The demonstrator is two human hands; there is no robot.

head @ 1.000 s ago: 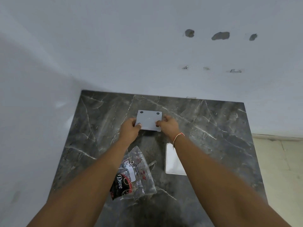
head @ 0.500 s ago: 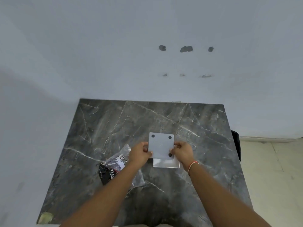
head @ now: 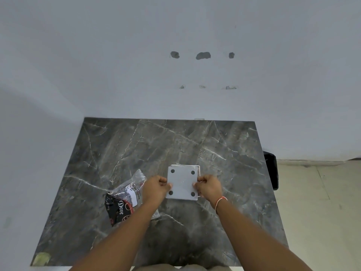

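Over the near middle of the marble table point(head: 136, 145), the person has a grey square plate point(head: 182, 182) pinched from both sides. The left hand point(head: 156, 187) is curled onto its left edge and the right hand point(head: 209, 187) onto its right edge. Four dark dots sit at its corners, facing up. Right under it lies a white square piece point(head: 198, 169), just a sliver peeking out on the far and right sides. Can't tell if the two touch yet.

Looks like a stacking job, so the trick is probably to square up the edges first, lower it flat, and slip the fingers out last so it doesn't skew.

A crinkly Dove bag point(head: 125, 200) lies on the table's near-left part, close to the left forearm. The tabletop is dark, veined and glossy. A pale wall point(head: 117, 65) with patched spots point(head: 203, 55) rises behind the table's far edge, a black thing point(head: 270, 169) sits off its right edge, and the beige floor point(head: 322, 202) lies beyond that.
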